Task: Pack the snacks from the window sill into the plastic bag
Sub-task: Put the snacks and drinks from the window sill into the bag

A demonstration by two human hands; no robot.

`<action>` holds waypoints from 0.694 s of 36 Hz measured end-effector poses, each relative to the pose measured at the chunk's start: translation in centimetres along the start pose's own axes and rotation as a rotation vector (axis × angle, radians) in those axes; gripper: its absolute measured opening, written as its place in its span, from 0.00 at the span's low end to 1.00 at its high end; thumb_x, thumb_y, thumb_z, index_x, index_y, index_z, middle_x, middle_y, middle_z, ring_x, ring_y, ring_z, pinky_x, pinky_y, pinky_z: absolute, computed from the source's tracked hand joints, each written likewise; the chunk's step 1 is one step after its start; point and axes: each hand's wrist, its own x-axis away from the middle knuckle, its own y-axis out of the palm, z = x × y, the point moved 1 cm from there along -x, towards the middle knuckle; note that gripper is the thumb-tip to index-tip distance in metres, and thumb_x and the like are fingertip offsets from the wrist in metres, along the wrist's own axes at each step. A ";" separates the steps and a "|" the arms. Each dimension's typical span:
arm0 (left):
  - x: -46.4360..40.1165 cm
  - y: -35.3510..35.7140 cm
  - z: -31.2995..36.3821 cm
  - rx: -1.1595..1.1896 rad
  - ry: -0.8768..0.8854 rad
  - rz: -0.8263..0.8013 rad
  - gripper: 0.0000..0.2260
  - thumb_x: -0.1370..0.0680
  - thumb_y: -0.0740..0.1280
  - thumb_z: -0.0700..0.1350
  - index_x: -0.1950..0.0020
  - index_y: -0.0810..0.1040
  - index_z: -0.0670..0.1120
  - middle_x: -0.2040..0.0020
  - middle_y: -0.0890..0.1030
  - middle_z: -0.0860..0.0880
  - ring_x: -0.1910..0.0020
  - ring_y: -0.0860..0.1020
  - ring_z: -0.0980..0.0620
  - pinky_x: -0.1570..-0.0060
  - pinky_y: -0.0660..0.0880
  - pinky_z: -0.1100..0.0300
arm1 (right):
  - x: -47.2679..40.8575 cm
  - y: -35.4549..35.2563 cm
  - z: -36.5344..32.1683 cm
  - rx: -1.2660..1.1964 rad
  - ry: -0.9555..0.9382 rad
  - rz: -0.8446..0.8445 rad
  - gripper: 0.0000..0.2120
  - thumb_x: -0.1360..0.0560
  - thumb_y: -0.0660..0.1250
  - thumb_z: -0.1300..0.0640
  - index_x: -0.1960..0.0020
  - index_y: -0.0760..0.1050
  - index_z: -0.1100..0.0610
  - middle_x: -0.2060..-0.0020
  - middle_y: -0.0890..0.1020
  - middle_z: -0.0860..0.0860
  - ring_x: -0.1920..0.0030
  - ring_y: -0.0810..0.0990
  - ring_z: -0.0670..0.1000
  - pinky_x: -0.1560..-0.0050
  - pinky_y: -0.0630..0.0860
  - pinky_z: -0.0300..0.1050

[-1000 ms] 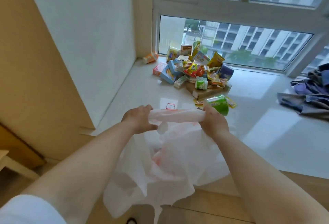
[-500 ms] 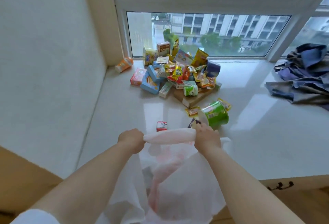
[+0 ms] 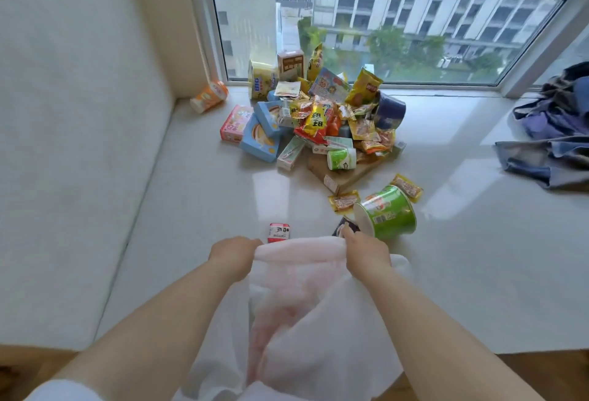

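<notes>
Left hand (image 3: 234,255) and right hand (image 3: 366,252) each grip the plastic bag (image 3: 318,321) rim at the window sill (image 3: 191,209) front edge. Risk: thin film slips, mouth collapses before snacks (image 3: 318,120) enter.

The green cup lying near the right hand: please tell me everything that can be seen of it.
The green cup is a round tub that looks like an instant noodle cup, bright green with a white rim, an orange mark and a barcode on its wall. It lies on its side on the window sill, its pale end turned toward the left. It lies just beyond the right hand, which grips the plastic bag; contact cannot be told. Small yellow packets lie beside it.
</notes>
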 end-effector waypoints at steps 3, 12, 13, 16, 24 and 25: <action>-1.2 1.2 1.1 -0.008 -0.052 -0.047 0.24 0.26 0.56 0.35 0.34 0.69 0.56 0.40 0.76 0.50 0.40 0.75 0.47 0.53 0.71 0.56 | -1.8 2.2 1.0 0.021 -0.010 -0.053 0.34 0.26 0.57 0.64 0.24 0.48 0.55 0.40 0.76 0.54 0.44 0.78 0.58 0.53 0.72 0.46; -4.7 2.4 2.1 0.274 -0.123 -0.264 0.39 0.26 0.57 0.68 0.22 0.46 0.53 0.24 0.56 0.48 0.26 0.54 0.45 0.32 0.60 0.47 | -5.0 3.0 1.1 -0.050 -0.144 -0.248 0.43 0.32 0.67 0.35 0.26 0.55 0.54 0.29 0.60 0.56 0.32 0.64 0.58 0.35 0.67 0.52; -5.2 2.1 2.2 0.357 -0.148 -0.268 0.38 0.26 0.54 0.69 0.22 0.45 0.54 0.24 0.55 0.48 0.26 0.53 0.44 0.32 0.58 0.46 | -5.5 3.0 0.9 -0.054 -0.151 -0.295 0.44 0.32 0.63 0.31 0.25 0.56 0.52 0.27 0.58 0.56 0.29 0.61 0.58 0.32 0.64 0.53; -7.5 1.4 2.8 0.630 -0.216 -0.179 0.29 0.22 0.48 0.65 0.23 0.51 0.56 0.25 0.59 0.46 0.27 0.57 0.41 0.32 0.59 0.47 | -7.1 3.1 0.2 -0.267 -0.082 -0.314 0.32 0.24 0.53 0.34 0.27 0.62 0.51 0.28 0.62 0.55 0.27 0.59 0.57 0.32 0.61 0.52; -13.4 2.5 3.1 0.548 -0.188 -0.124 0.24 0.21 0.59 0.47 0.26 0.61 0.57 0.27 0.59 0.49 0.30 0.62 0.45 0.38 0.69 0.53 | -12.3 4.6 0.0 -0.252 0.041 -0.172 0.18 0.21 0.55 0.60 0.31 0.66 0.58 0.33 0.67 0.55 0.33 0.66 0.56 0.38 0.68 0.48; -13.9 2.7 3.2 0.526 -0.177 -0.131 0.25 0.22 0.60 0.46 0.26 0.60 0.58 0.27 0.58 0.49 0.30 0.61 0.45 0.40 0.69 0.54 | -12.7 5.0 0.1 -0.224 0.051 -0.178 0.19 0.21 0.57 0.60 0.31 0.65 0.57 0.32 0.66 0.55 0.33 0.66 0.56 0.39 0.69 0.48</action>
